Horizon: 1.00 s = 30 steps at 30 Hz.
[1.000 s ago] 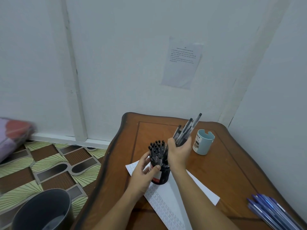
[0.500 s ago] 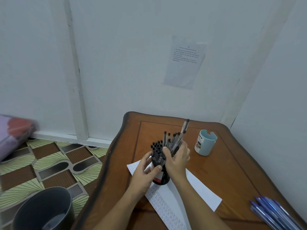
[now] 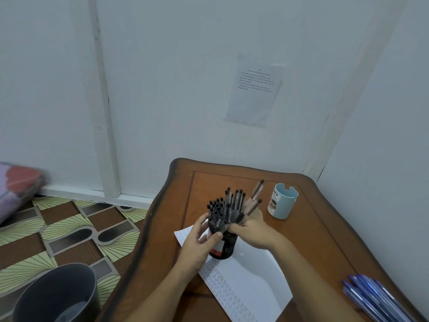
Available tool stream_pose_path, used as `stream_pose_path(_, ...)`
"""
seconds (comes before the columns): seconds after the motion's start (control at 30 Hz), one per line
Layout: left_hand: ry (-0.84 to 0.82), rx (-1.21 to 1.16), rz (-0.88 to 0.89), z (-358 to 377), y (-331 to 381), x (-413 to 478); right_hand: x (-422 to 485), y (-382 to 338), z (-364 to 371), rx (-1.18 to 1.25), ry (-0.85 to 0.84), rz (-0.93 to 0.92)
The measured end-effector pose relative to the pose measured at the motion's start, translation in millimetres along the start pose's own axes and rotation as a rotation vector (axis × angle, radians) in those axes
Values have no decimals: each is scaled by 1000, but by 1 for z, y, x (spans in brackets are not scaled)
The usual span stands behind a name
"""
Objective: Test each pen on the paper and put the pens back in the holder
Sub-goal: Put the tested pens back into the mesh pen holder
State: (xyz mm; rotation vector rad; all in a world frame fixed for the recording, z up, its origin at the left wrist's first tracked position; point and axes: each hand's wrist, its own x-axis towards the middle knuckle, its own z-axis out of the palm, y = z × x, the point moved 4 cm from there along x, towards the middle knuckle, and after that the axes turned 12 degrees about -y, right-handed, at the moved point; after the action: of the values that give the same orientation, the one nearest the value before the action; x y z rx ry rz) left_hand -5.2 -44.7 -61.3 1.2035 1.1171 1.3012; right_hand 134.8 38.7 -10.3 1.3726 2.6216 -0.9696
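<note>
Head view: the black holder (image 3: pixel 224 246) stands upright on the far end of the paper (image 3: pixel 250 282), near the middle of the wooden table (image 3: pixel 308 242). The left hand (image 3: pixel 197 245) wraps the holder's left side, with the fingers curled behind it and the thumb pressed on its front. The right hand (image 3: pixel 253 228) reaches in from the right at the holder's rim, its fingers clamped round a bunch of black-capped pens (image 3: pixel 233 205) whose lower ends sit in the holder. A few of them lean out to the right above the knuckles. A light blue cup (image 3: pixel 282 202) stands just right of that hand. Blue pens (image 3: pixel 376 298) lie at the table's near right corner
</note>
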Motion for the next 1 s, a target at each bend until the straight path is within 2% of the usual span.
stream_pose_path(0.23, 4, 27, -19, 0, 2, -1, -4, -3, -8, 193, -124, 50)
stream_pose_path(0.33, 9, 23, -24, 2, 6, -3, -7, -12, -29, 426, -103, -37)
stream_pose_path(0.47, 4, 16, -19, 4, 9, -5, -19, -31, -55, 437, -103, -95)
stream_pose_path(0.67, 9, 12, -26, 4, 9, -5, -28, -36, -54, 457, 51, -200)
stream_pose_path(0.9, 16, 1, -37, 4, 10, -5, -29, -23, -39, 651, 237, -173)
stream_pose_path(1.0, 15, -8, -34, 4, 9, -5, -31, -26, -40, 544, 273, -194)
